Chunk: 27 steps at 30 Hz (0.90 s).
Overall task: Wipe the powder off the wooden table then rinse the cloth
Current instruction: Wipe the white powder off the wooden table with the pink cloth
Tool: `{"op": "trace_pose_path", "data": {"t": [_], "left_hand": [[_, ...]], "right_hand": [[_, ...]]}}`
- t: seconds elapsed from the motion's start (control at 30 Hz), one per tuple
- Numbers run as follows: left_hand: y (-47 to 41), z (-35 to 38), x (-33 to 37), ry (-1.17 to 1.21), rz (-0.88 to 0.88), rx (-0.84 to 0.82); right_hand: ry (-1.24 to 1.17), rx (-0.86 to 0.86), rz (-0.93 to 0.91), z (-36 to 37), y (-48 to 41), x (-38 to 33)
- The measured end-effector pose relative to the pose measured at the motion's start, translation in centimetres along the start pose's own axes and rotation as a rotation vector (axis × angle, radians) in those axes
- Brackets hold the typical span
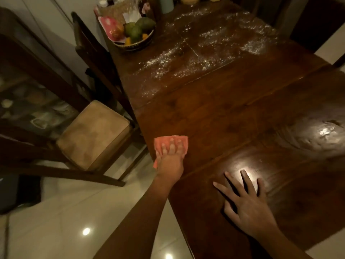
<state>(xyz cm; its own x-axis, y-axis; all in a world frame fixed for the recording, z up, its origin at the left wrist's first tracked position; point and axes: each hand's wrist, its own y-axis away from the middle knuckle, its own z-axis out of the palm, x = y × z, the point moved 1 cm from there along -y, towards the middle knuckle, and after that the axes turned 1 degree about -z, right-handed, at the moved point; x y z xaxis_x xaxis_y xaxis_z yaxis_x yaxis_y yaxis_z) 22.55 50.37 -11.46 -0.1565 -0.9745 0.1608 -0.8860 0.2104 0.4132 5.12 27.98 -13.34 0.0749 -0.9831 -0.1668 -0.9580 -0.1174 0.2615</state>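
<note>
A chair [93, 135] with a tan cushion stands at the left, just beside the wooden table [233, 116]. The left hand [170, 161] presses flat, fingers spread, on a pink cloth [158, 144] lying at the table's left edge; the cloth's lower corner hangs over that edge. To the right, the right hand [246, 204] rests open on the bare tabletop, palm down, holding nothing. White powder [196, 58] is scattered across the far half of the table, well apart from the cloth. A bowl of fruit [136, 34] sits at the far left corner.
</note>
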Motion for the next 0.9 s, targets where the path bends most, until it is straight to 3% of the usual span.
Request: {"op": "trace_pose_path", "data": {"t": [0.1, 0.27, 0.33, 0.4, 0.47, 0.53, 0.63, 0.77, 0.83, 0.9], "left_hand": [[-2.4, -1.6, -3.2, -0.041, 0.211, -0.102], [-6.7, -5.1, -3.5, 0.057, 0.002, -0.1], [-7.6, -6.0, -2.3, 0.067, -0.003, -0.068], [-8.1, -6.8, -2.0, 0.196, 0.051, 0.021], [-7.9, -8.4, -1.9, 0.499, 0.075, 0.082], [-8.7, -9.7, -2.7, 0.688, 0.085, 0.081], [-9.7, -10.7, -4.7, 0.83, 0.041, -0.008], [-9.5, -12.0, -7.7, 1.071, 0.09, -0.182], [-8.9, -13.5, -8.6, 1.208, 0.12, -0.226], [-8.4, -14.9, -9.4, 1.348, 0.121, -0.312]], "right_hand": [[-0.026, 0.049, -0.005, -0.2, 0.0, -0.3], [-0.025, 0.054, 0.015, -0.6, -0.2, -0.3], [-0.019, 0.085, 0.022, -0.5, -0.1, -0.4], [-0.036, 0.071, 0.062, -0.8, -0.2, -0.5], [-0.119, 0.059, 0.157, -1.1, -1.1, -0.6], [-0.28, 0.082, 0.314, -1.7, -3.5, -1.5], [-0.562, 0.207, 0.399, -3.7, -8.8, -5.2], [-1.222, 0.284, 0.587, -7.8, -17.6, -12.7], [-1.465, 0.28, 0.583, -9.8, -21.0, -15.9], [-1.534, 0.334, 0.527, -11.3, -23.1, -18.5]]}}
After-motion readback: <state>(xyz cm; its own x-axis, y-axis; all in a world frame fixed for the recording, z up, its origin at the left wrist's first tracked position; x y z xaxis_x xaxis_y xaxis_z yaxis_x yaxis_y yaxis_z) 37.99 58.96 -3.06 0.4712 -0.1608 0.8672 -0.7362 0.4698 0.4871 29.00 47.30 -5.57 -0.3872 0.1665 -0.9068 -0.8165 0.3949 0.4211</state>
